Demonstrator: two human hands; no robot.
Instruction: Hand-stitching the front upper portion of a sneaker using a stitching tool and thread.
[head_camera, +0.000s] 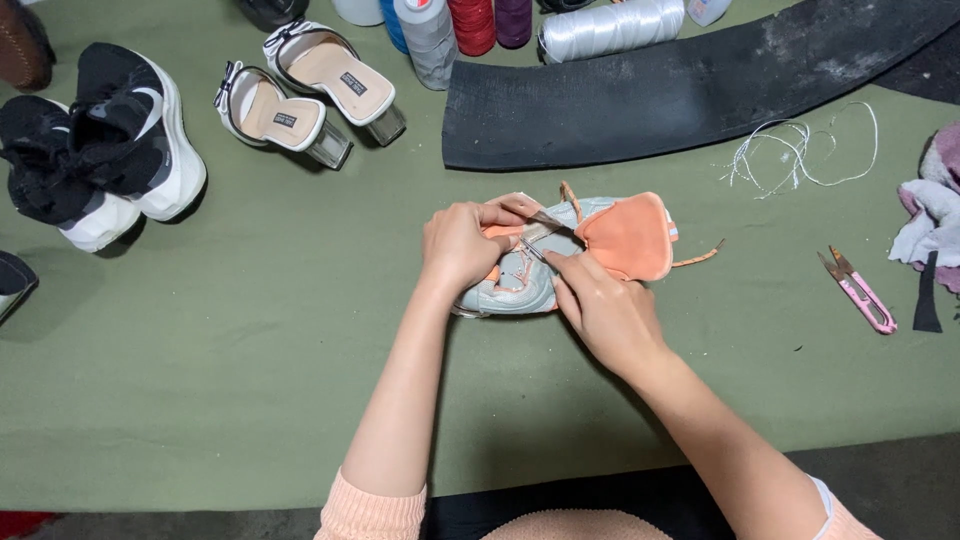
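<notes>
peach knit sleeves (372, 510) sit nearest the lens, both forearms reaching out over the green work mat (250, 380). right hand (608, 312) lies just near-right of the small shoe, its fingers pinched together on a thin metal tool (545, 222) that looks like a needle or awl, tip angled in toward the lacing. left hand (460, 245) is clamped over the shoe's left end, fingers curled round the top edge and pressing it to the mat. the pale grey-green and orange child's sneaker (520, 285) lies on its side at mid-mat between both hands, its orange tongue (632, 238) folded out to the right and an orange lace end (700, 256) trailing beyond it.

as a judgement: the tool's point is very close to the left fingertips, so a slip through the fabric could prick them; the shoe is steadied by one hand alone and could roll under a hard push, sending the point off line or scuffing the upper. the loose lace could also snag.

to the right lie pink thread snips (860, 290), and beyond them a tangle of white thread (800, 150). farther back, a curved black rubber strip (680, 90); on the far left, black-and-white sneakers (100, 150) and clear-heeled white mules (300, 95); farthest, thread spools (470, 22).
</notes>
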